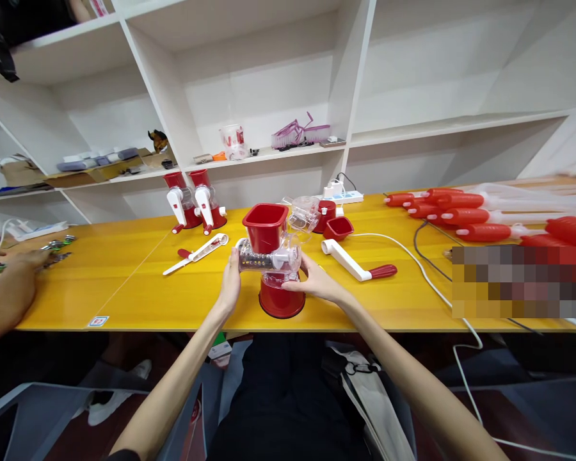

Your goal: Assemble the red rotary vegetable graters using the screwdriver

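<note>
White shelving [264, 51] behind; yellow table [144, 282] below. Red-and-clear rotary grater [282, 298] upright near the table's front edge, directly between both hands. Grip: left hand [230, 282] closed on the housing's left end, right hand [317, 280] clasped round its right side, thumb at front. Perforated drum [255, 260] lies crosswise, long axis running left to right, its visible holes nearer the left hand. Loose crank [348, 259] lies apart, beyond the right hand, red knob pointing away rightward.
</note>
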Tool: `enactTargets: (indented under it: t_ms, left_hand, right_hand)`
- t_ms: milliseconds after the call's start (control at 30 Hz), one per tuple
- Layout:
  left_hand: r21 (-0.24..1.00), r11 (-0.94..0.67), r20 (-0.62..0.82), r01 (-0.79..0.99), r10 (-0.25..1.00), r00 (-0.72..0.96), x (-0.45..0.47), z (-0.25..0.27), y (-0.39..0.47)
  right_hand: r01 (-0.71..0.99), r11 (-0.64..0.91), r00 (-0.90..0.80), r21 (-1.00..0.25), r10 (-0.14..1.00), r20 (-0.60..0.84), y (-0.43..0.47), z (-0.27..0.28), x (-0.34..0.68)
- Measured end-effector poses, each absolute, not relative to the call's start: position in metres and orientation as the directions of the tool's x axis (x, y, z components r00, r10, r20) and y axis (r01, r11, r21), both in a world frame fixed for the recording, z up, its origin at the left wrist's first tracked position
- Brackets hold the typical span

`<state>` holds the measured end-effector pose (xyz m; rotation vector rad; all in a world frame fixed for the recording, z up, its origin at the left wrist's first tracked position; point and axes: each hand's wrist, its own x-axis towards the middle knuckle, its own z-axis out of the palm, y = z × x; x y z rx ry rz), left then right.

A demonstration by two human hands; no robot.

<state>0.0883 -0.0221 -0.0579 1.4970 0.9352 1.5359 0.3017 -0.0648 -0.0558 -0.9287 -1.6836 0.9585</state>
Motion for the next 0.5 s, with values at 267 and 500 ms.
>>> enactTargets:
  t_ms: [267,500]
  left_hand:
    - [0.898,-0.408,0.41,-0.168,0.912,-0.025,0.088,-0.041,-0.039]
    - [0.909,-0.271,0.339,-0.318,0.923,0.182,0.077,-0.025,-0.027]
  right_hand:
    - [0.193,0.402,-0.255,-0.895,0.901,0.35,-0.067,-0.055,0.303]
    - [0.204,0.415,-0.26,-0.887,0.896,0.36,-0.066,-0.055,0.302]
